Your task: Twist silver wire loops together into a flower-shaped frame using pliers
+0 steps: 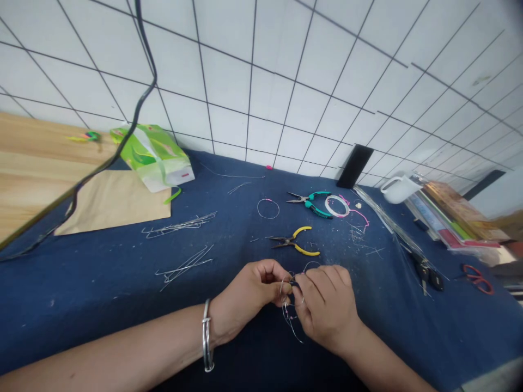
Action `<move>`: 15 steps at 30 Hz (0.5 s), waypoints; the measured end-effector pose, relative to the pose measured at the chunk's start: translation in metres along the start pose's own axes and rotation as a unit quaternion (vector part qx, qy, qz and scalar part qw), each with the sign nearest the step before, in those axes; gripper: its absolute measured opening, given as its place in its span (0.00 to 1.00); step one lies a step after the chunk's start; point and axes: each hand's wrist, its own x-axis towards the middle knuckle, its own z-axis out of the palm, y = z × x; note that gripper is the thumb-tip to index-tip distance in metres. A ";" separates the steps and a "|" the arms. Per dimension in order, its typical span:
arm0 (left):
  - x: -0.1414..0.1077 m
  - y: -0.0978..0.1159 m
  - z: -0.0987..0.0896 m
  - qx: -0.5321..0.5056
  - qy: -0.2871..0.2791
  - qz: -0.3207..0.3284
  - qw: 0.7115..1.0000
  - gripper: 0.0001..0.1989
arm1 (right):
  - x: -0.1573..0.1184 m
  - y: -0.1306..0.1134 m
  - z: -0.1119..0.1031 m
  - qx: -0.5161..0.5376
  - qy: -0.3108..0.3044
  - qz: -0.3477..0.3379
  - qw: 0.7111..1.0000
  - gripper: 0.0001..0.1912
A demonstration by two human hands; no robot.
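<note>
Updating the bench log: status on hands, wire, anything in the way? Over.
Left hand and right hand: pinch grip on thin wire. Wire looped, one end trailing free. Closest tool: yellow-handled needle-nose pliers, just beyond.

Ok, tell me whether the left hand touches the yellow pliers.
Apart: the head view shows blue cloth between the left hand and the yellow pliers.

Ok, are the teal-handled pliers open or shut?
Open: the teal-handled pliers lie with their handles spread and the tips of their jaws apart.
</note>
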 end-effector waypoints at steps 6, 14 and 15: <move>0.000 -0.001 -0.002 -0.003 -0.005 0.000 1.000 0.08 | -0.003 0.003 0.001 -0.028 0.052 -0.026 0.998 0.07; 0.000 -0.001 -0.004 -0.012 -0.020 -0.008 1.000 0.08 | -0.009 0.017 -0.001 -0.019 0.029 -0.095 0.995 0.12; 0.001 -0.001 -0.004 -0.011 -0.025 -0.009 1.000 0.09 | -0.009 0.017 -0.001 -0.018 0.036 -0.095 0.995 0.11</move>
